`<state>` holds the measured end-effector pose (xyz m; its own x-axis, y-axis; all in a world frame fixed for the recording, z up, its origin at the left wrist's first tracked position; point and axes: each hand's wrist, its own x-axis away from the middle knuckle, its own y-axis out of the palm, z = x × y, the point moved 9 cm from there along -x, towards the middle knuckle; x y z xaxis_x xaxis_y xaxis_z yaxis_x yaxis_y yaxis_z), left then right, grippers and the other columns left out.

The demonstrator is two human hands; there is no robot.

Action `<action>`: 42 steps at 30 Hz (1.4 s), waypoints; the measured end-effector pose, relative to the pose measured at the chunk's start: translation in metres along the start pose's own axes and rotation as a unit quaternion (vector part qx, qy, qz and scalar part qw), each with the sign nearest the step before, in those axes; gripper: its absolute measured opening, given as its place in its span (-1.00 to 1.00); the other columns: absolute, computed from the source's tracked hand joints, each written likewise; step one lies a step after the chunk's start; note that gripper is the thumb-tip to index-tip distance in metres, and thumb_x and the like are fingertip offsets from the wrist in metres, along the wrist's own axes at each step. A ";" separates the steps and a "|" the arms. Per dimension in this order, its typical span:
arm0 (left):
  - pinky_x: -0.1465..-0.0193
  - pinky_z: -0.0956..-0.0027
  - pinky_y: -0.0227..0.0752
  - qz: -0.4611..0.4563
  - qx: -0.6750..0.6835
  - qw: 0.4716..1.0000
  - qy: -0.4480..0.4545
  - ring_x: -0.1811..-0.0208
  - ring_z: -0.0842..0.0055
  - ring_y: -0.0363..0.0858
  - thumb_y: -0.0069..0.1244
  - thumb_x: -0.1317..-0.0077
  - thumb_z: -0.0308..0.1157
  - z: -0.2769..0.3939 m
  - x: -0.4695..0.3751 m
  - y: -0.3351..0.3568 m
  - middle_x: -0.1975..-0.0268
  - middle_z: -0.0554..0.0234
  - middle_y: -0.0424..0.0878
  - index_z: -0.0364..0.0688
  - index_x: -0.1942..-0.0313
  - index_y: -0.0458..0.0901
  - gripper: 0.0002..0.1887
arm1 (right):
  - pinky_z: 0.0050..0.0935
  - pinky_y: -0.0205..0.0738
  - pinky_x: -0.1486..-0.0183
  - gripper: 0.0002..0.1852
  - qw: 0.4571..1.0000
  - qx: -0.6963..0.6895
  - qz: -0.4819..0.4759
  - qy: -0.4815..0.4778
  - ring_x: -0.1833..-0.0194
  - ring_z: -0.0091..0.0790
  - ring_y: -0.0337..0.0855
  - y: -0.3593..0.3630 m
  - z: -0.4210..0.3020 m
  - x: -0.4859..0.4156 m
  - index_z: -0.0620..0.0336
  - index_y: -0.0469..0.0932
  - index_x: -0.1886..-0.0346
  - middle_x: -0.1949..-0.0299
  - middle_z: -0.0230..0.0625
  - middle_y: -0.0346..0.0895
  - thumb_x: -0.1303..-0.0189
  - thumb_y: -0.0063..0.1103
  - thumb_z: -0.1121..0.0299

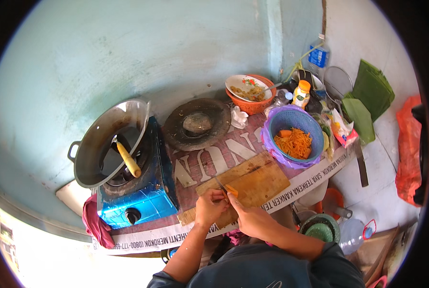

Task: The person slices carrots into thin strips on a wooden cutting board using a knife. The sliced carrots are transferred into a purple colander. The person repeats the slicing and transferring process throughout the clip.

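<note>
A worn wooden cutting board (263,185) lies on the table before me. A thin dark knife blade (220,184) points away from me over the board, its handle hidden by my fingers. My right hand (252,217) grips the knife, with its index finger stretched forward beside an orange piece of carrot (231,190). Close against the blade's left side, my left hand (211,207) has its fingertips curled together; what they hold is hidden. Shredded carrot (294,142) and larger chunks fill part of a blue basket (275,126) beyond the board.
Left stands a blue gas stove (139,207) bearing a tilted wok (88,154) and a wooden-handled utensil (128,158). A stone mortar (171,135) sits behind the board. Back right are a bowl of food (234,84) and an orange-capped bottle (301,95). A large blade (361,167) overhangs the right edge.
</note>
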<state>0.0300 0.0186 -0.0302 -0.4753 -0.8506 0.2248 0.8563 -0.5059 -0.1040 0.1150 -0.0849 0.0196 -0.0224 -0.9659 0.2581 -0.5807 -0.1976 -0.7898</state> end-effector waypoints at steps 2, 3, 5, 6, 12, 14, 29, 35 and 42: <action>0.31 0.48 0.62 0.005 -0.008 1.000 0.002 0.31 0.47 0.69 0.12 -0.13 -0.58 -0.002 0.000 0.000 0.22 0.03 0.64 -0.45 0.17 0.48 -0.73 | 0.00 0.42 0.38 -0.17 0.999 0.016 0.026 -0.027 0.44 0.14 0.59 -0.004 -0.005 -0.005 0.15 -0.14 -0.44 0.49 0.17 0.54 -0.08 -0.02 0.48; 0.31 0.48 0.62 0.008 -0.015 1.000 0.008 0.31 0.47 0.69 0.12 -0.13 -0.58 -0.003 0.000 0.000 0.22 0.04 0.64 -0.45 0.16 0.48 -0.73 | 0.01 0.43 0.38 -0.18 0.999 0.025 0.026 -0.027 0.44 0.14 0.59 -0.004 -0.006 -0.004 0.15 -0.13 -0.44 0.49 0.17 0.54 -0.08 -0.02 0.47; 0.31 0.49 0.62 0.008 -0.025 1.000 0.016 0.31 0.48 0.69 0.12 -0.12 -0.58 -0.005 -0.002 -0.001 0.24 0.05 0.66 -0.45 0.16 0.49 -0.73 | 0.02 0.42 0.36 -0.18 0.999 0.024 0.019 -0.024 0.44 0.15 0.59 -0.005 -0.004 0.007 0.15 -0.14 -0.44 0.47 0.17 0.55 -0.08 -0.02 0.47; 0.31 0.49 0.62 0.005 -0.030 0.999 0.019 0.32 0.48 0.70 0.12 -0.12 -0.59 -0.005 -0.003 -0.002 0.25 0.05 0.66 -0.45 0.16 0.49 -0.73 | 0.02 0.42 0.35 -0.18 0.999 0.023 0.014 -0.018 0.44 0.16 0.59 -0.006 -0.003 0.015 0.15 -0.14 -0.44 0.47 0.16 0.55 -0.08 -0.03 0.46; 0.23 0.45 0.57 0.053 -0.072 0.994 0.065 0.28 0.47 0.72 0.22 0.03 -0.41 0.002 0.003 -0.008 0.32 0.09 0.72 -0.38 0.20 0.56 -0.62 | 0.03 0.41 0.31 -0.19 0.999 0.017 -0.048 0.000 0.45 0.18 0.56 -0.001 0.013 0.070 0.11 -0.16 -0.45 0.51 0.20 0.52 -0.11 -0.07 0.44; 0.18 0.43 0.56 0.077 -0.123 0.986 0.086 0.25 0.43 0.71 0.24 0.06 -0.36 0.010 0.009 -0.008 0.31 0.09 0.72 -0.37 0.20 0.57 -0.60 | 0.02 0.42 0.31 -0.20 0.999 0.001 -0.028 -0.018 0.46 0.18 0.56 -0.001 0.016 0.066 0.07 -0.15 -0.45 0.53 0.20 0.51 -0.12 -0.09 0.44; 0.23 0.22 0.53 0.110 -0.337 0.932 0.080 0.31 0.22 0.68 0.15 0.02 -0.18 0.039 0.027 0.021 0.38 0.21 0.72 -0.09 0.17 0.56 -0.62 | 0.05 0.42 0.29 -0.23 0.985 -0.050 0.151 -0.060 0.43 0.23 0.55 -0.022 0.068 0.035 0.09 -0.15 -0.45 0.50 0.24 0.51 -0.15 -0.10 0.46; 0.20 0.16 0.51 0.105 -0.309 0.937 0.125 0.29 0.13 0.66 0.10 -0.01 -0.25 0.032 0.039 0.012 0.40 0.11 0.69 -0.17 0.15 0.54 -0.63 | 0.04 0.44 0.33 -0.26 0.982 -0.039 0.158 -0.095 0.47 0.22 0.54 -0.030 0.051 0.041 0.09 -0.10 -0.44 0.46 0.17 0.54 -0.17 -0.10 0.45; 0.27 0.26 0.54 0.206 -0.279 0.913 0.213 0.39 0.18 0.67 0.16 0.01 -0.40 0.043 0.051 -0.027 0.36 0.00 0.68 -0.27 0.16 0.55 -0.64 | 0.00 0.46 0.27 -0.30 0.987 -0.017 0.112 -0.113 0.42 0.19 0.56 -0.030 0.021 0.028 0.02 -0.03 -0.44 0.45 0.14 0.55 -0.20 -0.11 0.41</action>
<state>-0.0089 -0.0046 0.0254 -0.2728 -0.9036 -0.3303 0.8007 -0.0229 -0.5986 0.1488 -0.1093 0.0384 0.0262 -0.9981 -0.0554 -0.6085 0.0281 -0.7931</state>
